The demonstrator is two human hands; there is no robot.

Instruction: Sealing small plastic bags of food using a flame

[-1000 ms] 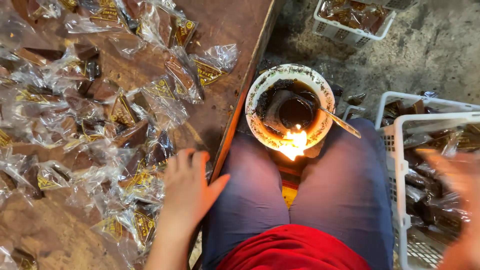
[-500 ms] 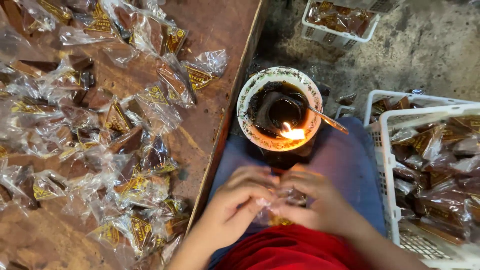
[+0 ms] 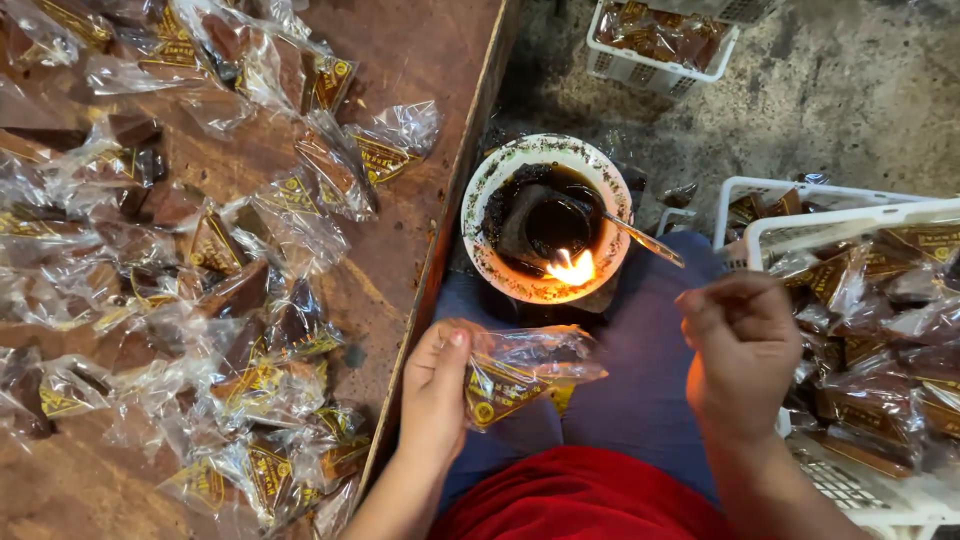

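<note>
Head view: left hand (image 3: 435, 385) pinches a clear packet (image 3: 520, 370) over the lap, open mouth aimed at the flame (image 3: 572, 268) in the bowl (image 3: 490, 185), probably for heat-sealing. Right hand (image 3: 740, 350) hovers just beside the white basket (image 3: 850, 215), fingers curled together, holding nothing visible. More packets litter the table (image 3: 420, 60), within left-hand reach.

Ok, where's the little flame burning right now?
In the head view, the flame burns at the near rim of the white bowl, just above the person's knees, beyond the clear packet in the left hand.
</note>
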